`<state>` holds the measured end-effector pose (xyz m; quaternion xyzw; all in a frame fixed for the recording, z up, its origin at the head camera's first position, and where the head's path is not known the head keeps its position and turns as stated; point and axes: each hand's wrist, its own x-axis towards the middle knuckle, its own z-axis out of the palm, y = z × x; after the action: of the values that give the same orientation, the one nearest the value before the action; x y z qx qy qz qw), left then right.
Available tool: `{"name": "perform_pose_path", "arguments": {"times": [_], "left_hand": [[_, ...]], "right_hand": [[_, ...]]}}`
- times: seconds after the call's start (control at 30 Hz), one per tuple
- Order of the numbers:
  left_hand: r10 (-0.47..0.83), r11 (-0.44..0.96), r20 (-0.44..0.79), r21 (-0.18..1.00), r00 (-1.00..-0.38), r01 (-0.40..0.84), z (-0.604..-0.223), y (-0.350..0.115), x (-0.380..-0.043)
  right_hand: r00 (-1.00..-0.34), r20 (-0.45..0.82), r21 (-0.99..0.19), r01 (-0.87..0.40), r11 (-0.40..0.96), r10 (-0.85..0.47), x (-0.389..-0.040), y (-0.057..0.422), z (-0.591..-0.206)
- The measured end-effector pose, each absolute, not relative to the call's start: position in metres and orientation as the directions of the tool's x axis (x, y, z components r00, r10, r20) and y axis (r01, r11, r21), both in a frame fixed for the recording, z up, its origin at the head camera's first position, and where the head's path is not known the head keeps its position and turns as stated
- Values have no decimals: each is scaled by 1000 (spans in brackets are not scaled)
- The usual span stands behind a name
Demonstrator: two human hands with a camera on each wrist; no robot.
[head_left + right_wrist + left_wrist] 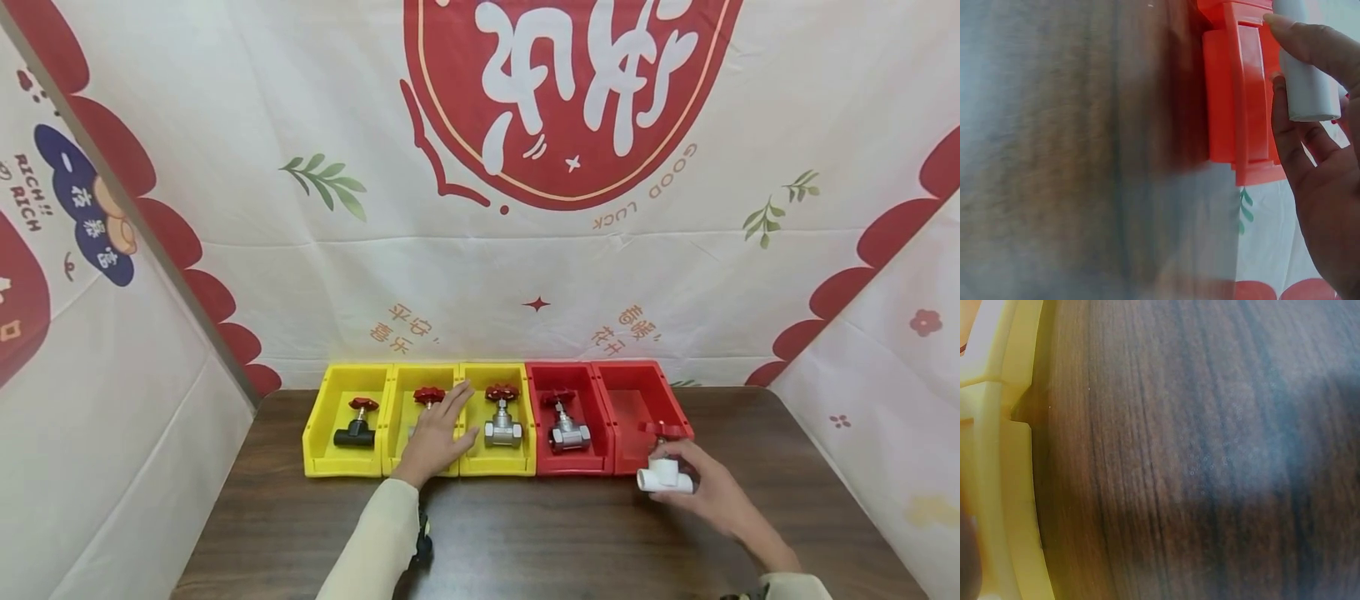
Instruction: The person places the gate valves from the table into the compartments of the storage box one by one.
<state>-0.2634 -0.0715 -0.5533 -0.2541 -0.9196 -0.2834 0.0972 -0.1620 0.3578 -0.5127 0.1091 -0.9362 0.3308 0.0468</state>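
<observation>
My right hand [708, 487] grips a white plastic valve [664, 477] by its tee-shaped body, at the front of the rightmost red bin [633, 392]. Its red handwheel [666, 429] points toward the bin. In the right wrist view, thumb and fingers pinch the white pipe body [1310, 90]. My left hand [435, 440] reaches over the second yellow bin [405, 379] with its fingers extended, partly covering a valve with a red handwheel [429, 395]. Beside those fingers, a metal valve [502, 429] lies in the third yellow bin [480, 377].
A black-bodied valve [355, 434] lies in the leftmost yellow bin [322, 417]. Another metal valve [568, 435] sits in the left red bin [543, 379]. The bins stand side by side along the back of the dark wooden table [540, 533], against a printed cloth [480, 283].
</observation>
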Motion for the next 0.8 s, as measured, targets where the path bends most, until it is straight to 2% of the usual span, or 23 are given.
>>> {"name": "perform_pose_path", "arguments": {"times": [0.8], "left_hand": [[418,706,349,457,-839,541,-556,-72,-265]], "right_hand": [[-977,95,-632,-206,748,-188,-222,352,-508]]}}
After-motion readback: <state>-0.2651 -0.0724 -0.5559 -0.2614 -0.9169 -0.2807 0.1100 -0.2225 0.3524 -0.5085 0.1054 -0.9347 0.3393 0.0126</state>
